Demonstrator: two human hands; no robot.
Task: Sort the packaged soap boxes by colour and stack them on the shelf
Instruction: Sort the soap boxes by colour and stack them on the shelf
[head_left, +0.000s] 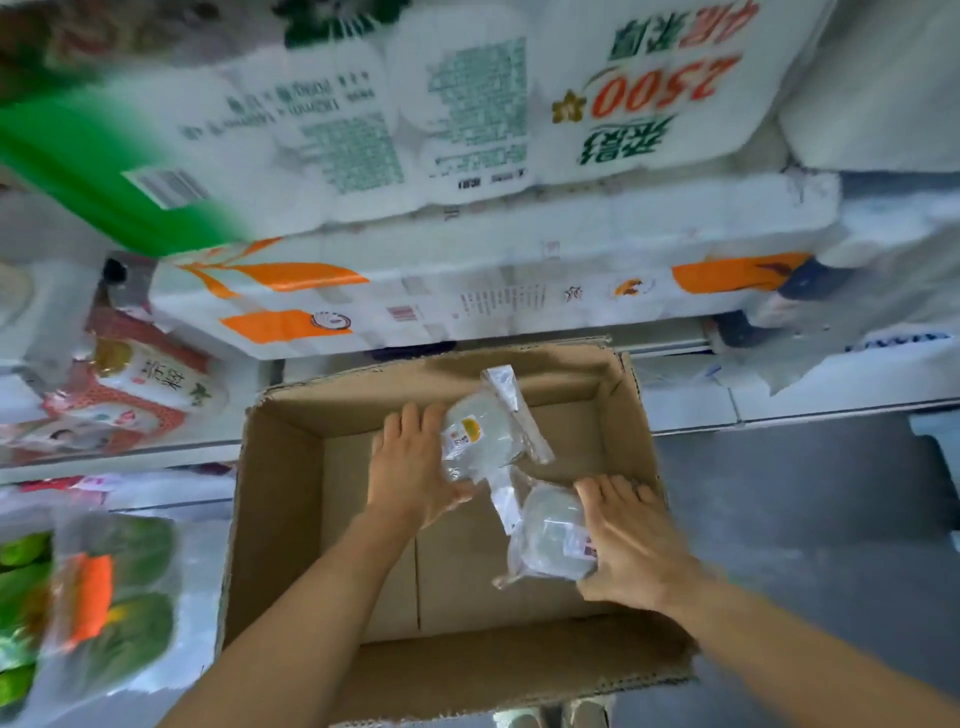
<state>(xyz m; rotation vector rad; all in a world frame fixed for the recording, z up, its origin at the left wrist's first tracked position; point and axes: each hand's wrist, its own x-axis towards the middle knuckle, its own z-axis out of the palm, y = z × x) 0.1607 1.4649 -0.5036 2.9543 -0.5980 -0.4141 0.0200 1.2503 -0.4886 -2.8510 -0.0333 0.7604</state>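
Both hands down in the open brown cardboard carton (291, 519). Left hand (413, 467) grips a clear-wrapped pale soap pack (480, 436) at twelve o'clock, ready to lift. Right hand (631, 545) clasps a second clear-wrapped pack (550, 535) at three o'clock.

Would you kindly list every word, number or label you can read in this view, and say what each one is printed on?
"2500": red digits, upside down, on the white tissue-roll pack on the shelf.
Green Chinese characters beside it: large, upside down, not readable with certainty.
Barcode on the green pack: digits blurred.
Fine print on the orange-and-white pack: too small.
Labels on the two clear packets held in the cardboard box: blurred.
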